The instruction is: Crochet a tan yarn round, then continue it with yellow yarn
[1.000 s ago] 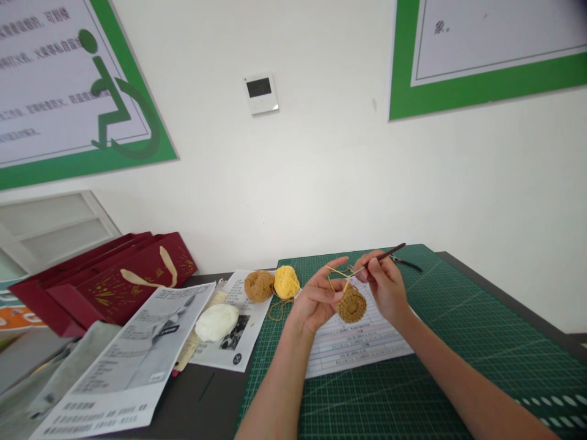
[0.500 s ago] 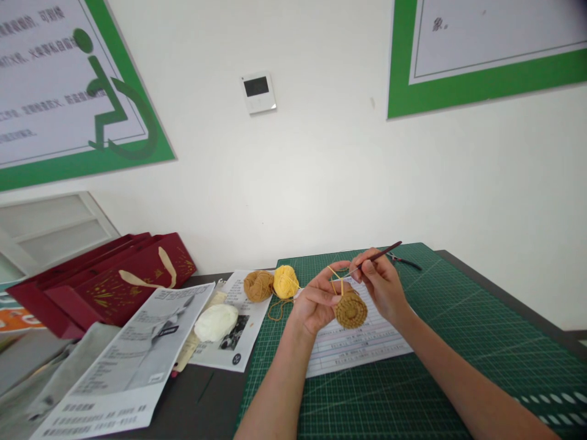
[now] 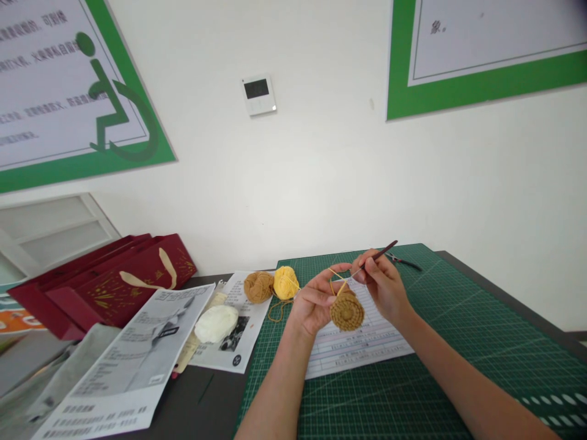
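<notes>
Between thumb and fingers, my left hand (image 3: pixel 316 298) pinches the edge of a round brown crochet piece (image 3: pixel 347 311). Yellow yarn (image 3: pixel 338 282) runs over the raised left index finger down to the top of the piece. In my right hand (image 3: pixel 378 284) is a crochet hook (image 3: pixel 384 249) with a dark handle, held like a pen. Its thin metal shaft points down-left to the yarn and the upper edge of the piece. Whether the tip sits in a stitch is too small to tell. Both hands are above a lined paper sheet (image 3: pixel 362 351).
A yellow yarn ball (image 3: pixel 285 283) and a brown yarn ball (image 3: pixel 258 286) sit left of my hands. Farther left are a white yarn ball (image 3: pixel 216 324), a printed sheet (image 3: pixel 123 360) and a red gift bag (image 3: pixel 123 284). Pliers (image 3: pixel 406 263) lie on the green cutting mat (image 3: pixel 463 342).
The crochet piece has shifted slightly left and turned its round face more toward me. The hook's handle has dipped a little to the left, and the yarn lies at a lower slant.
</notes>
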`<move>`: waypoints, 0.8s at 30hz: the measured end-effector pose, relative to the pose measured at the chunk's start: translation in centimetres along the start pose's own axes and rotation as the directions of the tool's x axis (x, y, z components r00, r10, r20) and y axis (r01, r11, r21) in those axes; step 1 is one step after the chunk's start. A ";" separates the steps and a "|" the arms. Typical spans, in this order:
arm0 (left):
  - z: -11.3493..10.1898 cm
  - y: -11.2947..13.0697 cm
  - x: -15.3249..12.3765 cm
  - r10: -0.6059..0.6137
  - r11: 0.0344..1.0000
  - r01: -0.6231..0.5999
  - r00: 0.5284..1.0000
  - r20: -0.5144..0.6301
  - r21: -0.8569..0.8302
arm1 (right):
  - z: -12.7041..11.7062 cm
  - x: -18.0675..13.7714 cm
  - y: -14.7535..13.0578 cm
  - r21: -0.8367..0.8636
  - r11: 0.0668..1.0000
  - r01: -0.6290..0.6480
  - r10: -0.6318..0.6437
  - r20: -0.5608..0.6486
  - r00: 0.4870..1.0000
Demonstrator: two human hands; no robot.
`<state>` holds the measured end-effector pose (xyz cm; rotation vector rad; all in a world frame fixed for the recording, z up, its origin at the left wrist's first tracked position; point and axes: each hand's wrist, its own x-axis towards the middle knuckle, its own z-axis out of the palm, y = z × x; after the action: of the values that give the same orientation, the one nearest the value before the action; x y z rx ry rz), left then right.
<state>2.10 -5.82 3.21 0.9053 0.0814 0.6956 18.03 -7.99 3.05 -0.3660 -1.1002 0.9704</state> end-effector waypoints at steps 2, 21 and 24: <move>0.0 0.1 0.0 0.002 1.000 -0.002 1.000 0.003 -0.002 | 0.2 0.0 -0.1 0.049 0.998 -0.044 0.045 -0.008 0.999; -0.4 -0.5 0.5 0.165 0.953 -0.090 0.955 -0.246 0.289 | -0.1 0.0 1.0 0.082 0.951 -0.299 0.300 0.003 0.954; -0.3 -0.5 0.4 0.164 0.960 -0.100 0.957 -0.238 0.261 | 0.1 -0.1 0.9 -0.043 0.978 -0.202 0.202 -0.008 0.979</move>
<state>2.54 -5.52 2.75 1.0612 0.3485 0.9427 17.47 -7.60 2.43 -0.5224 -1.0970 1.1255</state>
